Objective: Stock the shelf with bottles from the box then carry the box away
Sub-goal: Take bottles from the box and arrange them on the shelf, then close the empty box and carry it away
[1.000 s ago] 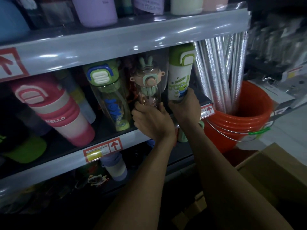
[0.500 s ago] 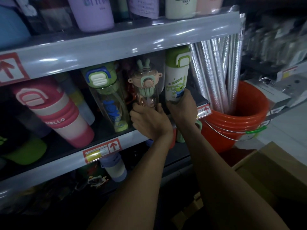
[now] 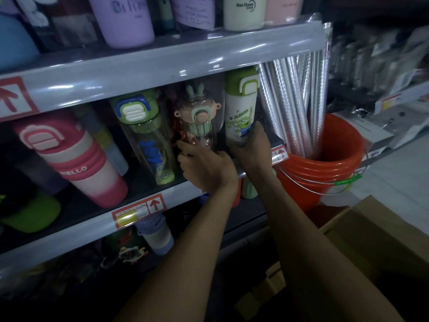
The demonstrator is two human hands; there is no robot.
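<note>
On the middle shelf my left hand grips the base of a clear bottle with a pink and green cartoon lid. Beside it, my right hand holds the lower part of a white bottle with a green lid and a cartoon alien print at the shelf's right end. Both bottles stand upright. The open cardboard box sits low at the right, its inside not visible.
A clear bottle with a green and blue lid and a pink "HELLO" bottle stand to the left. An orange bucket holding silver foil rolls sits right of the shelf. More bottles fill the shelves above and below.
Both hands stay on the two bottles. My right hand has slid a little higher up the white bottle's side; the view has shifted slightly.
</note>
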